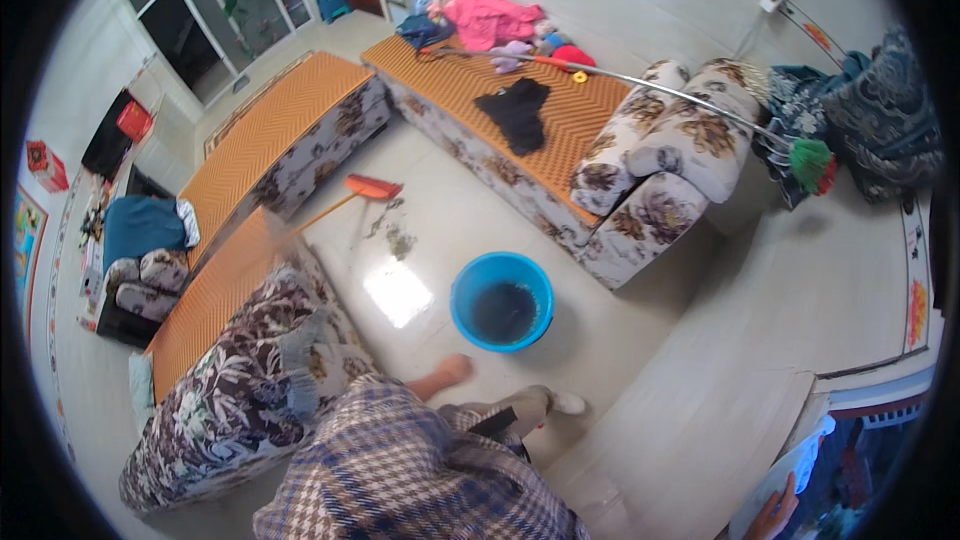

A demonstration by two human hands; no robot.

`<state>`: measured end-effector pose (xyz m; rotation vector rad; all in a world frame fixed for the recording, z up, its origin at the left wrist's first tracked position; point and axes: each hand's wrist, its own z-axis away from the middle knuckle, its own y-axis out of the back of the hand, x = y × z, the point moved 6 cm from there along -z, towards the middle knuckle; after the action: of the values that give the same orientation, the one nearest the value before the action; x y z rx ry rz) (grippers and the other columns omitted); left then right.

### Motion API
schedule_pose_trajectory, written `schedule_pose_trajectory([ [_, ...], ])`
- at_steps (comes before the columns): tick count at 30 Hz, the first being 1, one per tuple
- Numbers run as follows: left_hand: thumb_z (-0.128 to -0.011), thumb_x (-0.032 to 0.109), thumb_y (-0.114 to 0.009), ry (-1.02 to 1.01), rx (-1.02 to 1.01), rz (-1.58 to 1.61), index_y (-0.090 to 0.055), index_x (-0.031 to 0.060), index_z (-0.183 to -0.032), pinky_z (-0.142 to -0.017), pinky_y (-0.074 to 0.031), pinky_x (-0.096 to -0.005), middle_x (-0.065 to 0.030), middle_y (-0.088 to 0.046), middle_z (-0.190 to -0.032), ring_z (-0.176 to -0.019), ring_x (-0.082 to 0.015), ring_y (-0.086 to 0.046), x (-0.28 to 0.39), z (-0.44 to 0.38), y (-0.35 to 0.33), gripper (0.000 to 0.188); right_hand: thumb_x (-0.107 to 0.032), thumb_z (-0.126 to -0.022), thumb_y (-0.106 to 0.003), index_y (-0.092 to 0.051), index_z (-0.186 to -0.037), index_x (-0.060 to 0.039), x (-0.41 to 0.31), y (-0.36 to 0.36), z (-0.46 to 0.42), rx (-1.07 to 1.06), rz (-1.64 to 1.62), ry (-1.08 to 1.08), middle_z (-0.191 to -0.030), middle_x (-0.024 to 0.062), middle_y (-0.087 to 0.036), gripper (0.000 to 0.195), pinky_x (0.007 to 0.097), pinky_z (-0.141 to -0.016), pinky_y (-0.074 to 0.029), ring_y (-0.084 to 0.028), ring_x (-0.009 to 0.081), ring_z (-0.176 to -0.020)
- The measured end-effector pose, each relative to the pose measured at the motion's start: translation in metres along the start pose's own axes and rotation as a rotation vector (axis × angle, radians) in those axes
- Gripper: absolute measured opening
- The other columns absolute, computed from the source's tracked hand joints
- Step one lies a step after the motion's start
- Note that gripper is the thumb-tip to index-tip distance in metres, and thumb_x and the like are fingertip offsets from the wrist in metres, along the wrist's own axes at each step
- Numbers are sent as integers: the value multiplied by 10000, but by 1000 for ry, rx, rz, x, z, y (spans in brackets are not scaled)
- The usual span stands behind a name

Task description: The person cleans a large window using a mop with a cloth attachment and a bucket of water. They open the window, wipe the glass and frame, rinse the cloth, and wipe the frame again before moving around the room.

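My left hand point(454, 369) is below a blue plastic bucket point(463, 279) of dark water on the tiled floor, apart from it. That hand is blurred; its finger pose is unclear and I see no object in it. At the lower right edge, my right hand point(777, 508) touches a pale cloth-like item point(806, 451) by a window ledge; its grip is partly cut off. An orange broom head point(373, 187) with a yellow handle lies beside a patch of dark debris point(399, 241). A long metal pole point(660, 90) with a green and red head point(814, 166) rests across a sofa.
Floral sofas with orange woven mats point(307, 94) border the floor on the left and top. Pink clothing point(491, 15), soft toys and a black garment point(516, 112) lie on the upper one. A patterned cover point(225, 405) drapes the near sofa; dark teal bedding point(885, 120) is piled at the right.
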<state>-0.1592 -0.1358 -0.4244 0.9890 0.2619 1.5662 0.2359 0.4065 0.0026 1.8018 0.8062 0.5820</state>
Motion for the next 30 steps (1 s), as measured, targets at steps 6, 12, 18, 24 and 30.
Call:
schedule_pose_trajectory([
  [6,-806,175,-579,532,283,479,-692,-14,-882,-565,-510,-380,-148,-664,-711,-621,-257,-646,-203,121,68,233,-386,-924,-550,-644,-1132,-68,7,-23,-4,-117,339,-134,-1082,148,-640,391,446,-794,-504,-611,304,-963],
  [12,-749,216,-616,491,436,534,-710,45,-896,-764,-524,-410,-173,-692,-847,-814,-320,-676,-252,129,89,244,-32,-821,-588,-558,-1240,-25,-159,-11,-9,4,471,-473,-1196,186,-576,420,434,-897,-456,-553,347,-1076],
  [18,-763,264,-637,453,518,593,-700,47,-870,-721,-521,-398,-163,-687,-805,-790,-302,-678,-280,110,149,250,-11,-778,-669,-562,-1224,-44,-295,-223,-9,-421,-239,-247,-1074,131,-571,460,343,-826,-507,-578,229,-1041],
  [24,-812,199,-651,529,486,952,-678,1,-799,-595,-513,-304,-71,-651,-658,-576,-133,-623,-366,55,204,200,-21,-761,-675,-530,-1247,1,-516,-350,33,-934,-803,-254,-844,130,-664,508,325,-638,-525,-643,201,-720],
  [30,-832,164,-639,508,410,1120,-662,-41,-875,-593,-546,-299,-85,-655,-715,-609,-157,-632,-418,-7,302,211,-65,-823,-650,-490,-1283,-2,-676,-382,13,-1258,-850,-396,-872,138,-677,491,284,-554,-498,-649,185,-659],
])
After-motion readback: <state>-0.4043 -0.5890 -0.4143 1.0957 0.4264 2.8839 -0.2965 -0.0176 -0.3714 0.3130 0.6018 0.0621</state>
